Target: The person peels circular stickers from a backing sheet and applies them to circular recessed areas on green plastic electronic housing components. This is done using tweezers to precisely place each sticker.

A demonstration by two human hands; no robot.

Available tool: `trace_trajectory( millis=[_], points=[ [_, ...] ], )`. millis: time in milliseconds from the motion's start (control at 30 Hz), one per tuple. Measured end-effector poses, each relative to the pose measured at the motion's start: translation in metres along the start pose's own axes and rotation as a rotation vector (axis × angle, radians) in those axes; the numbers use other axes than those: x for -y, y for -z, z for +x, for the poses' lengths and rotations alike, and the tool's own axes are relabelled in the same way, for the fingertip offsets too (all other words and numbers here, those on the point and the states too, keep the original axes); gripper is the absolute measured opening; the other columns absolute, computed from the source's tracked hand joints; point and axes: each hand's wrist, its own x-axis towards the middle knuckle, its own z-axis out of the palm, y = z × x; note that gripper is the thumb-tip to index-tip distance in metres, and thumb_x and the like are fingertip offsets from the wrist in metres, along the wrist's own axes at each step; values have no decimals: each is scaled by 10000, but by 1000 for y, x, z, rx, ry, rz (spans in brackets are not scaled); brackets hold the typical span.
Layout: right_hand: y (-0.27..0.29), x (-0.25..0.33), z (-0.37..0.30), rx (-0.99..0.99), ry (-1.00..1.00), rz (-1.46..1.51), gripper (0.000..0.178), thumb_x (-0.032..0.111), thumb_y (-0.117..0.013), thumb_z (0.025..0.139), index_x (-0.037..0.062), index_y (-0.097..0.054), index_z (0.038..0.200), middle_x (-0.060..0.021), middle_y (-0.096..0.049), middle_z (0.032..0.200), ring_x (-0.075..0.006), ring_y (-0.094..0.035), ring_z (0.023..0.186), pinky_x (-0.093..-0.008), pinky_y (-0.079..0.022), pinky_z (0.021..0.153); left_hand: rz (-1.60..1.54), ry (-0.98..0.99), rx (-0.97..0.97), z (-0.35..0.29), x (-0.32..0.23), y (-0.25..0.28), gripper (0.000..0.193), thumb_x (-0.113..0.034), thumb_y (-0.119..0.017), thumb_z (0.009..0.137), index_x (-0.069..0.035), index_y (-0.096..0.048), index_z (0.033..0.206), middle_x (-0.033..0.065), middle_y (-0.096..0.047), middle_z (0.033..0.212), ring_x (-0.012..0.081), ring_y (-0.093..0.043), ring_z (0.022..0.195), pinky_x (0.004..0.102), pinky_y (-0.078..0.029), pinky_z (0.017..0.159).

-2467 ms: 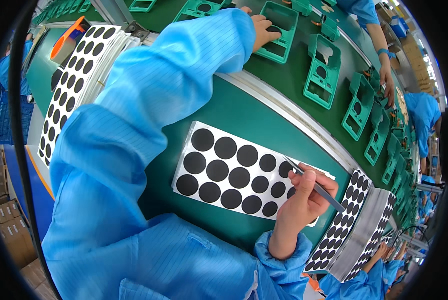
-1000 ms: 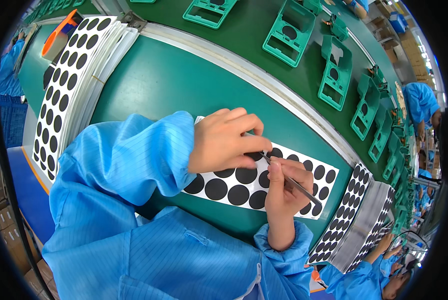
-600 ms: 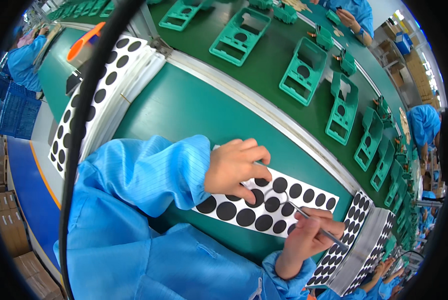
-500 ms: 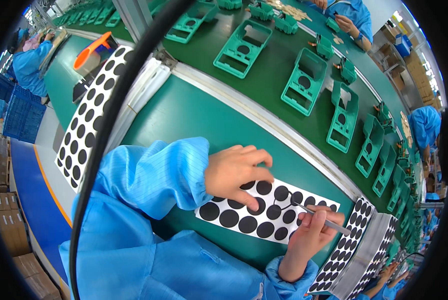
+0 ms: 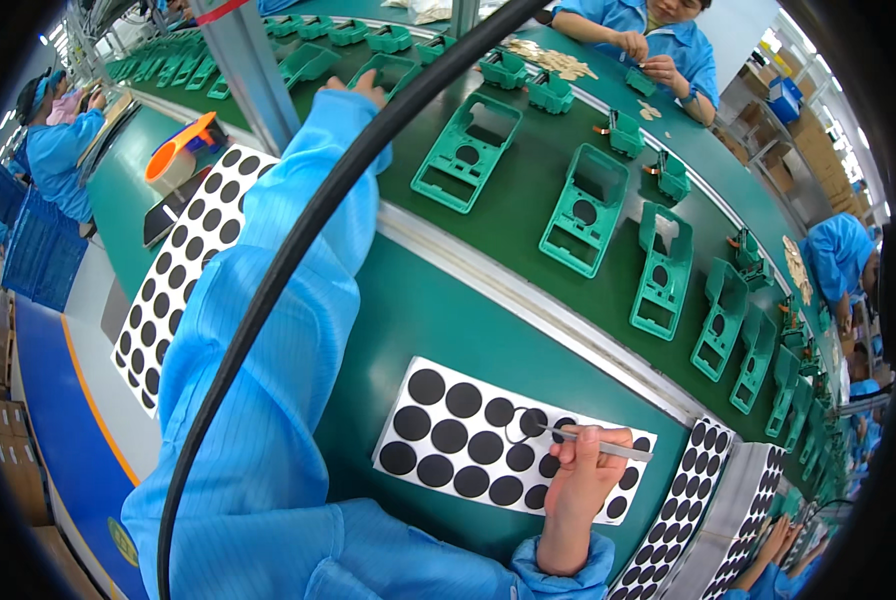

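While R hand [image 5: 586,475] grips tweezers [image 5: 626,452], sheet [image 5: 467,460] beneath

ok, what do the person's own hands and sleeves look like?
Left hand and right hand: bare, no gloves visible. Left sleeve: bright blue, loose, wrinkled, faintly pinstriped. Right sleeve: same blue, cuff bunched at wrist. Black cable passes in front of the left sleeve.

Left hand [image 5: 356,92] blurred by smallness, grip not told; housing [image 5: 393,66] beneath part-hidden by hand and cable [image 5: 298,240]; cable cropped by top and bottom edges; stack [image 5: 183,265] part-covered by sleeve [image 5: 313,300]; tweezers' [image 5: 628,453] middle and some sheet [image 5: 448,410] dots masked by right hand [image 5: 588,468]; co-worker's [image 5: 676,48] head cropped by top edge; far housings [image 5: 806,402] too small.
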Motion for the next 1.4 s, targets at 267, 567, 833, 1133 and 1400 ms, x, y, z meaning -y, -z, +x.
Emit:
trace_trajectory(
  millis=[267, 567, 833, 1133, 1400],
  points=[
    [-7, 0, -1, -37, 18, -49, 129, 71, -511, 819, 40, -388, 795, -112, -535, 650, -81, -416, 466, -210, -435, 467, -246, -62, 73, 21, 1, -1, 361, -241, -453, 770, -197, -501, 1125, 217, -420, 1169, 375, -421, 1057, 421, -312, 924],
    [0, -6, 8, 69, 70, -64, 158, 167, -462, 873, 69, -404, 764, -23, -469, 663, -33, -383, 515, -154, -385, 487, -562, -292, -14, -61, -39, 65, 323, -98, -472, 703, -93, -586, 1005, 162, -568, 990, 325, -545, 887, 387, -417, 822],
    [5, 13, 12, -46, -48, 247, 153, 165, -478, 867, 35, -446, 792, -18, -470, 687, -34, -389, 525, -141, -397, 506, -527, -745, 348, -220, -29, 116, 358, -91, -516, 674, -90, -543, 1031, 93, -558, 781, 294, -557, 647, 401, -451, 599],
    [2, 8, 13, 30, -15, 273, 88, 139, -474, 864, 103, -440, 791, -1, -484, 708, -29, -410, 561, -166, -435, 529, -463, -948, 293, -297, 5, 128, 422, 21, -541, 600, -15, -526, 1021, 67, -440, 684, 212, -485, 435, 309, -424, 408],
    [-24, -2, 0, -69, 310, -126, 126, 67, -504, 832, 27, -385, 818, -104, -527, 696, -88, -474, 527, -206, -471, 538, -425, -939, 477, -298, 11, 126, 416, -42, -588, 635, -31, -512, 1044, 82, -526, 837, 216, -553, 584, 296, -443, 465]
  ],
)
